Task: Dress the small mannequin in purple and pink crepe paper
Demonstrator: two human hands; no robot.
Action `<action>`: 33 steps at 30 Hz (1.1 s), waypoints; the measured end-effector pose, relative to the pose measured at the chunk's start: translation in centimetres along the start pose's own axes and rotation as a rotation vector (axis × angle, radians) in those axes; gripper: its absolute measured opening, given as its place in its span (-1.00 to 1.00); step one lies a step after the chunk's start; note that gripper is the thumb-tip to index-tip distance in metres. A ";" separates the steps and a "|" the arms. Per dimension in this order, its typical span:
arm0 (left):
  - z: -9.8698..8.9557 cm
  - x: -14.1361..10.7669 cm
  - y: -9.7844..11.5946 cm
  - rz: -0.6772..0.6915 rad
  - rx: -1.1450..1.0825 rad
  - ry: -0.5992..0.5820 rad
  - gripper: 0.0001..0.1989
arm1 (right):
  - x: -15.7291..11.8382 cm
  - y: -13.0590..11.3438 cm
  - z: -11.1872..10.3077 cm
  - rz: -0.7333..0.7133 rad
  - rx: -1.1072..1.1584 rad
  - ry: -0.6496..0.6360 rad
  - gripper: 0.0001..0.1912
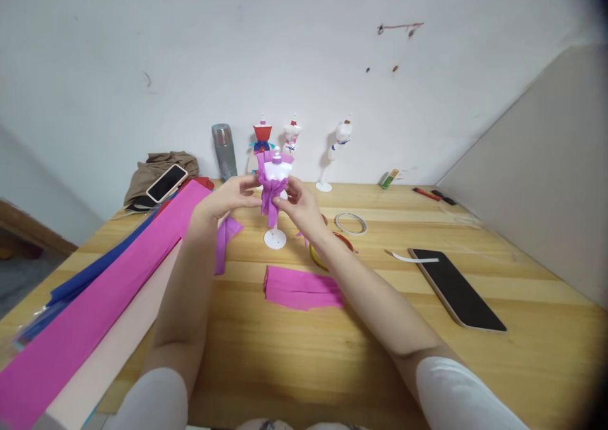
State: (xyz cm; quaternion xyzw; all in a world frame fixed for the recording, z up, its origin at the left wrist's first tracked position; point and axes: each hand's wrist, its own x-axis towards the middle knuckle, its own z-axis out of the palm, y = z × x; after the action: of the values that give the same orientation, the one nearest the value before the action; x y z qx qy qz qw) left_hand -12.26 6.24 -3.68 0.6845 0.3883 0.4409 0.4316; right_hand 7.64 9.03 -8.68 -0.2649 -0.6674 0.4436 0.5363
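A small white dress-form mannequin (281, 170) stands upright on a round white base (275, 239). Purple crepe paper (270, 197) wraps its waist, with a gathered strip hanging down the front and a ruffle behind the shoulders. My left hand (232, 196) is closed on the paper from the left side, thumb and fingers bent against it. From the right, my right hand (300, 203) pinches the paper at the waist, thumb in front. Nearer me lies a folded magenta crepe paper piece (301, 289); purple scraps (227, 240) rest by my left wrist.
Several dressed mannequins, one in red (262, 132), stand along the wall beside a grey bottle (223, 151). Long crepe paper sheets (95, 316), a phone (167, 183) and brown cloth (142, 177) occupy the left. Tape rolls (351, 223), a tablet (458, 290) and a glue stick (389, 178) are right.
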 end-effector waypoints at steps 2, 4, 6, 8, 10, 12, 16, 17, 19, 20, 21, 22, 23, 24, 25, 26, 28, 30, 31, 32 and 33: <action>-0.6 -0.6 1.3 -0.003 0.094 0.084 -0.48 | -0.2 -0.2 0.0 -0.025 -0.026 0.013 -0.45; -0.5 -0.9 2.4 0.028 0.140 0.253 -0.49 | -0.4 -0.4 0.1 -0.036 -0.058 0.013 -0.50; 0.4 -1.0 3.4 0.062 0.121 0.425 -0.56 | -0.5 -0.6 0.2 -0.045 -0.084 0.009 -0.54; 1.5 -0.9 4.1 0.063 0.057 0.497 -0.54 | -0.6 -0.8 0.3 -0.065 -0.101 0.003 -0.58; 2.6 -0.9 4.5 0.046 0.013 0.500 -0.52 | -0.7 -1.0 0.4 -0.085 -0.111 -0.004 -0.62; 3.5 -0.8 4.9 0.034 -0.012 0.465 -0.52 | -0.8 -1.2 0.4 -0.094 -0.120 -0.012 -0.64; 4.2 -0.8 5.1 0.033 -0.069 0.396 -0.61 | -0.8 -1.2 0.5 -0.092 -0.116 -0.033 -0.63; 4.3 -0.8 5.1 0.037 -0.086 0.395 -0.63 | -0.8 -1.1 0.5 -0.090 -0.111 -0.035 -0.62; 4.3 -0.7 5.0 0.044 -0.112 0.408 -0.67 | -0.8 -0.9 0.5 -0.087 -0.104 -0.030 -0.62; 4.3 -0.7 5.0 0.047 -0.121 0.415 -0.68 | -0.8 -0.8 0.5 -0.083 -0.105 -0.027 -0.62; 4.4 -0.6 5.0 0.051 -0.126 0.422 -0.69 | -0.7 -0.8 0.4 -0.080 -0.107 -0.026 -0.63; 4.4 -0.6 5.0 0.055 -0.128 0.430 -0.70 | -0.7 -0.8 0.4 -0.078 -0.110 -0.025 -0.64; 4.4 -0.5 5.0 0.063 -0.128 0.439 -0.70 | -0.7 -0.8 0.3 -0.076 -0.113 -0.025 -0.64; 4.4 -0.5 5.0 0.074 -0.127 0.449 -0.69 | -0.7 -0.8 0.3 -0.074 -0.114 -0.023 -0.65; 4.4 -0.4 5.0 0.087 -0.127 0.457 -0.67 | -0.7 -0.9 0.2 -0.072 -0.115 -0.020 -0.66; 4.4 -0.4 5.0 0.100 -0.125 0.461 -0.64 | -0.7 -0.9 0.2 -0.069 -0.113 -0.016 -0.67; 4.2 -0.4 4.9 0.122 -0.116 0.451 -0.54 | -0.6 -1.1 0.2 -0.056 -0.103 -0.011 -0.68; 3.7 -0.5 4.7 0.139 -0.092 0.418 -0.44 | -0.6 -1.1 0.2 -0.042 -0.090 -0.008 -0.68; 3.4 -0.6 4.6 0.152 -0.073 0.398 -0.40 | -0.5 -1.0 0.2 -0.037 -0.083 -0.005 -0.67; 3.1 -0.7 4.5 0.168 -0.051 0.376 -0.38 | -0.5 -1.0 0.2 -0.031 -0.077 0.001 -0.67; 2.7 -0.8 4.4 0.185 -0.026 0.355 -0.35 | -0.5 -1.0 0.2 -0.026 -0.072 0.006 -0.67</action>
State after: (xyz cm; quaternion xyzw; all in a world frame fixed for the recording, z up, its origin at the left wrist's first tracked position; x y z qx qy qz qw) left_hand -9.26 3.42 -0.43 0.6232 0.3878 0.5975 0.3228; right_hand 7.73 8.15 -8.07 -0.2765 -0.6847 0.4115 0.5342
